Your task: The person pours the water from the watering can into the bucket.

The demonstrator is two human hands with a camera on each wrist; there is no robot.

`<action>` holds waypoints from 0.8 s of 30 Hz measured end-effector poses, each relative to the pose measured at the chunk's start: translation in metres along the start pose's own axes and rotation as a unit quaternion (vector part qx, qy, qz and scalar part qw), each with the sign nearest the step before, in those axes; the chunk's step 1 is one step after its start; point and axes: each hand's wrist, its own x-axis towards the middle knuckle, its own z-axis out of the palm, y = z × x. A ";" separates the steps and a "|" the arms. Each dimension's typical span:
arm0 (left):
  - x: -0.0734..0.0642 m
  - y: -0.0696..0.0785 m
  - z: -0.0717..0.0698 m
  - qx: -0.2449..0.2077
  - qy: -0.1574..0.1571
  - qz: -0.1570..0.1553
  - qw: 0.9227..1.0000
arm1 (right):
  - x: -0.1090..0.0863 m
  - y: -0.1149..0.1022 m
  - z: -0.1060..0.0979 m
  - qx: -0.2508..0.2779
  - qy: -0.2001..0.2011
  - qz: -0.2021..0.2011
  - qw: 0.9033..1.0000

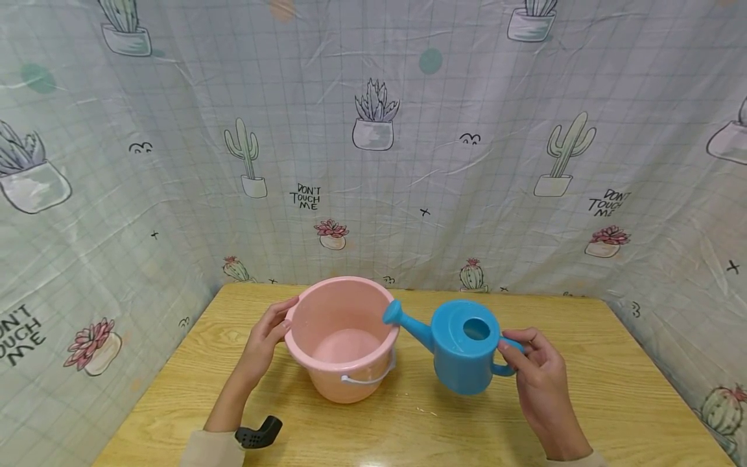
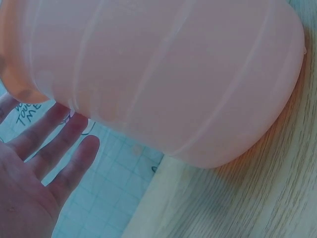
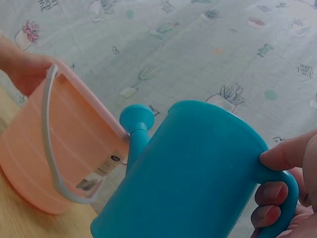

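Observation:
A pink bucket [image 1: 350, 383] stands on the wooden table, its open top facing up and a pale handle hanging down its front. My left hand [image 1: 264, 340] rests at the bucket's left rim, thumb on the rim edge. In the left wrist view, the fairly straight fingers [image 2: 62, 139] lie along the outside below the rim. With my right hand [image 1: 543, 370] I grip the handle of a blue watering can [image 1: 463, 373], held to the right of the bucket. Its spout's rounded head [image 1: 393, 312] overlaps the bucket's right rim in the head view.
The light wooden table [image 1: 607, 389] meets a cactus-print cloth [image 1: 408, 214] at the back and both sides. A black curved object [image 1: 259, 433] sticks out by my left sleeve. A label [image 3: 101, 171] shows on the bucket's side.

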 end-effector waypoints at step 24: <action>-0.001 -0.001 0.001 -0.003 0.005 -0.003 1.000 | 0.000 -0.005 -0.007 -0.058 -0.083 -0.002 0.995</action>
